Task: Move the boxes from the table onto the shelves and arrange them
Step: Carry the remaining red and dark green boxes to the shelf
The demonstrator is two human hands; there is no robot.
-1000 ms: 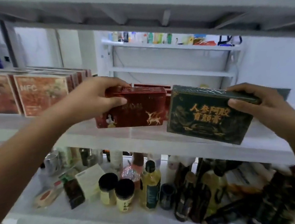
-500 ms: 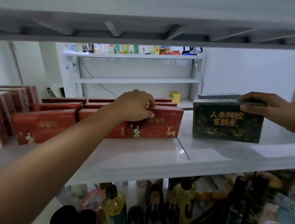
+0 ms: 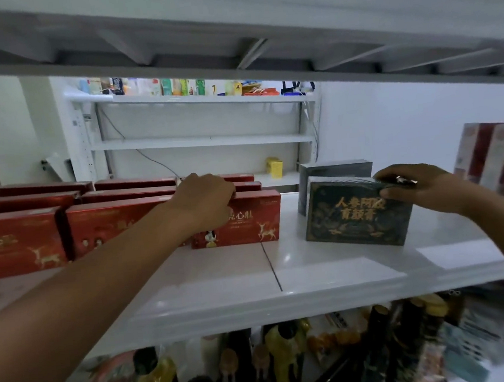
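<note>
A red box with gold deer [image 3: 247, 221] stands upright on the white shelf [image 3: 328, 278], at the right end of a front row of matching red boxes [image 3: 17, 241]. My left hand [image 3: 206, 201] grips its top left edge, fingers curled over the top. To the right, a dark green box with gold lettering [image 3: 357, 212] stands on the shelf in front of another dark box [image 3: 334, 170]. My right hand [image 3: 411, 184] holds the green box's top right corner, thumb on the front face.
More red boxes [image 3: 134, 189] fill the rows behind the front one. Pale red-striped boxes [image 3: 497, 157] stand at the shelf's right end. Bottles and jars [image 3: 259, 363] crowd the shelf below. The upper shelf's underside [image 3: 231, 40] hangs close overhead. Another white rack [image 3: 203, 140] stands behind.
Both boxes went from being carried in the air to standing on the shelf. The red one now closes the front row; the green one sits in front of the other dark box.
</note>
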